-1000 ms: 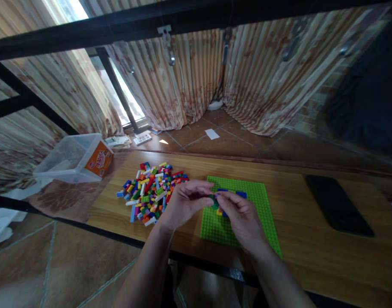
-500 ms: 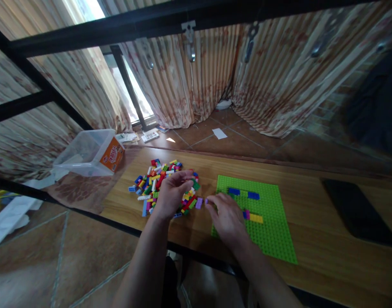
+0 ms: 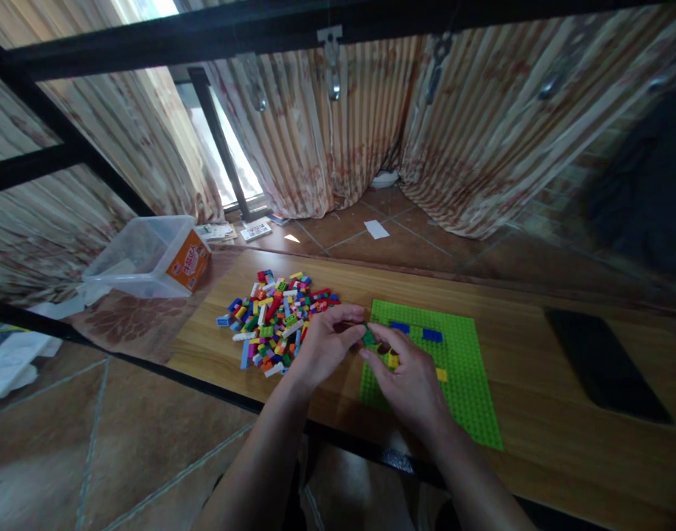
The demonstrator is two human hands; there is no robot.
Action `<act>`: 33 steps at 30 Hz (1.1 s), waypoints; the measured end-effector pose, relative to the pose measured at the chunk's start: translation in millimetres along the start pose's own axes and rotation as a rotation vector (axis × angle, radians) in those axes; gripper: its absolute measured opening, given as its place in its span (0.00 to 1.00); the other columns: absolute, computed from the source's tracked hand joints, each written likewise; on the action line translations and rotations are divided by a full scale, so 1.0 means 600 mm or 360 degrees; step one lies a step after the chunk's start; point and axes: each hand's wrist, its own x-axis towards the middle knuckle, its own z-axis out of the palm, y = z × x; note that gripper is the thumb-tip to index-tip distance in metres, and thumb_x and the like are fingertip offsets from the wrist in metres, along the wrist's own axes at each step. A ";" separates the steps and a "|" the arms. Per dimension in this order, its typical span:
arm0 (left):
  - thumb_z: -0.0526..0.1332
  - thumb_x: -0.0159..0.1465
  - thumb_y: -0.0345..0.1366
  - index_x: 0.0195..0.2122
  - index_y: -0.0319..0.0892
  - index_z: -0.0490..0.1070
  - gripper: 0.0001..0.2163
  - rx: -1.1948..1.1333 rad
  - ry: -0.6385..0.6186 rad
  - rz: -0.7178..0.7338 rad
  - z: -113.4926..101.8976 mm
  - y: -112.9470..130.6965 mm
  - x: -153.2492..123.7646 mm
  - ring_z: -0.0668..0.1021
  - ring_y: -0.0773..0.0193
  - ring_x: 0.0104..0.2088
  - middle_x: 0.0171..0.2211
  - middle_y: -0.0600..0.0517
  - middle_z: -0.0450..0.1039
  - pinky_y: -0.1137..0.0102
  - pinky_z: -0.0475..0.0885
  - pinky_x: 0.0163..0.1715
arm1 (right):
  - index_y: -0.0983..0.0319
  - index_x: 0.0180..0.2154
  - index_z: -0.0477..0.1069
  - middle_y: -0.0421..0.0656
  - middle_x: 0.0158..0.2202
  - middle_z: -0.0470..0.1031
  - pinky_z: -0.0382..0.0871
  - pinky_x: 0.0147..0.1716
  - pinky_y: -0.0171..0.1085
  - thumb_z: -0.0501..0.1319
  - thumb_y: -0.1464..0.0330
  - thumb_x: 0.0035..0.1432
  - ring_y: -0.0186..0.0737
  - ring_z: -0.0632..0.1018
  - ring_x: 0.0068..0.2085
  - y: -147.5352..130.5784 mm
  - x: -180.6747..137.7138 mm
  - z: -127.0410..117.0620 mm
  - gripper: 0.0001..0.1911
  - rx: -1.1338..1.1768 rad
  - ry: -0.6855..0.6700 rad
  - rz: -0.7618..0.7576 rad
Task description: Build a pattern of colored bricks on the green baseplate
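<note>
My left hand (image 3: 321, 346) and my right hand (image 3: 409, 383) meet at the left edge of a bright green baseplate (image 3: 471, 398) on the wooden table (image 3: 537, 346). Both pinch a small dark green brick (image 3: 369, 338) between their fingertips, just above the plate. Two blue bricks (image 3: 423, 332) sit pressed on the plate's far part, and a yellow brick (image 3: 392, 360) shows beside my right hand's fingers. A heap of several loose coloured bricks (image 3: 277, 321) lies on the table just left of my left hand.
A clear plastic tub (image 3: 144, 258) with an orange label stands at the table's far left corner. A black phone (image 3: 604, 365) lies flat at the right. A black metal frame (image 3: 205, 33) crosses overhead; curtains hang behind the tiled floor.
My left hand has left the heap and come right to the plate's edge. My right hand rose from the table to meet it, and both now pinch a dark green brick.
</note>
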 end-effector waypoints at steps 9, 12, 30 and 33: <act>0.65 0.56 0.31 0.43 0.38 0.75 0.13 0.0036 -0.0212 0.0111 0.067 -0.025 -0.002 0.79 0.61 0.41 0.42 0.46 0.78 0.65 0.73 0.45 | 0.61 0.52 0.71 0.46 0.42 0.78 0.71 0.43 0.42 0.57 0.66 0.59 0.41 0.78 0.41 0.023 -0.016 -0.049 0.19 -0.0194 0.0089 0.0107; 0.63 0.58 0.30 0.46 0.38 0.74 0.13 0.0079 -0.0306 0.0167 0.093 -0.033 -0.006 0.78 0.59 0.45 0.49 0.44 0.76 0.63 0.73 0.48 | 0.61 0.52 0.71 0.46 0.40 0.79 0.72 0.41 0.43 0.57 0.64 0.58 0.43 0.78 0.39 0.040 -0.021 -0.073 0.21 -0.0260 0.0074 0.0227; 0.53 0.65 0.27 0.53 0.43 0.69 0.16 0.1234 -0.0330 0.0567 0.145 -0.053 -0.001 0.76 0.58 0.49 0.45 0.49 0.78 0.60 0.70 0.53 | 0.59 0.48 0.75 0.43 0.34 0.78 0.68 0.36 0.41 0.62 0.66 0.53 0.41 0.77 0.34 0.112 -0.014 -0.127 0.19 -0.0404 -0.0062 0.0528; 0.53 0.64 0.27 0.56 0.42 0.67 0.18 0.1346 -0.0363 0.0595 0.147 -0.057 0.001 0.76 0.57 0.48 0.44 0.49 0.78 0.58 0.69 0.54 | 0.59 0.48 0.74 0.42 0.33 0.78 0.68 0.35 0.40 0.62 0.65 0.53 0.40 0.77 0.33 0.113 -0.012 -0.129 0.19 -0.0336 -0.0062 0.0609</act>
